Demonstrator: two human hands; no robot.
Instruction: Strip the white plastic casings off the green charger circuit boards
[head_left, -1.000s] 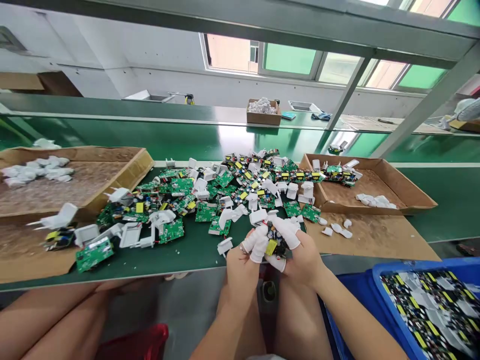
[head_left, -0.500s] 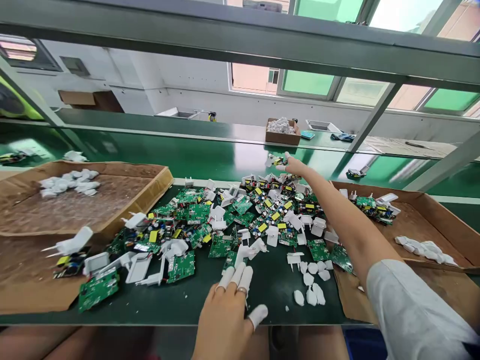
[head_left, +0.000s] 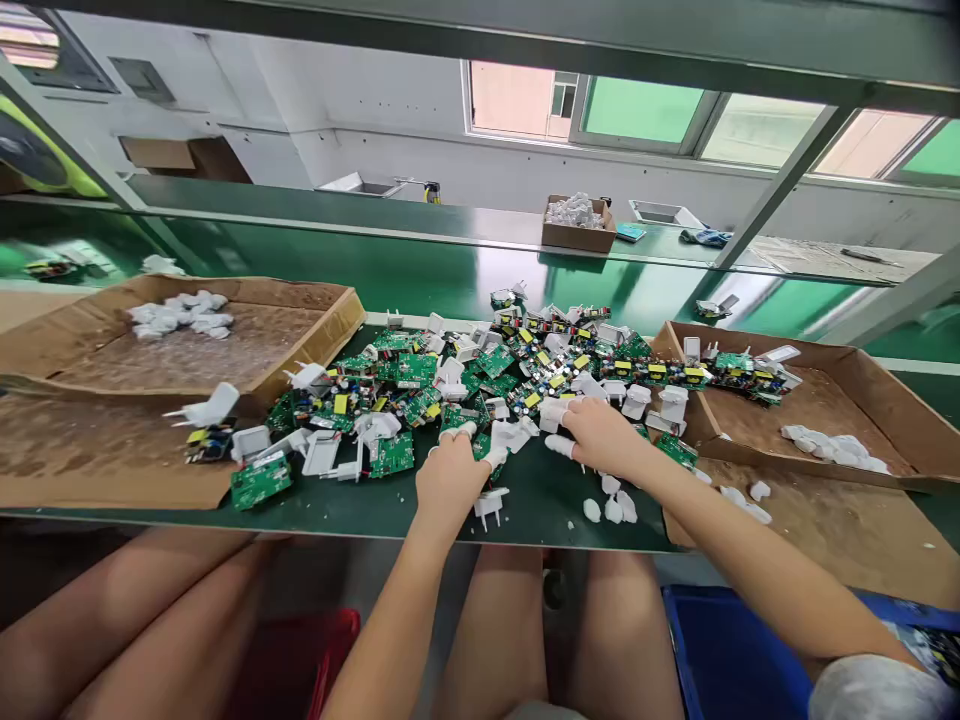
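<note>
My left hand (head_left: 450,475), with white finger cots, is low at the near side of a heap of circuit boards. Its fingers and thumb are apart beside a green circuit board (head_left: 480,446), and a bent white casing (head_left: 514,433) lies by the thumb. My right hand (head_left: 604,435) reaches over the heap's near right side, thumb and fingers apart, closest to white plug casings (head_left: 589,386). Its fingertips partly blend with the white parts there. A white plug piece (head_left: 490,505) with prongs lies below my left hand.
Cardboard trays stand left (head_left: 341,330) and right (head_left: 840,365); the right one holds several boards (head_left: 750,372). Loose white finger cots (head_left: 613,508) lie near the front edge. A blue bin (head_left: 731,650) and a red bin (head_left: 334,640) are below the table. Another person's legs (head_left: 165,610) are at left.
My right hand has come back from the heap's far side, and the board it held now lies at the far edge. My left hand has moved forward to the heap. The view has tilted down.
</note>
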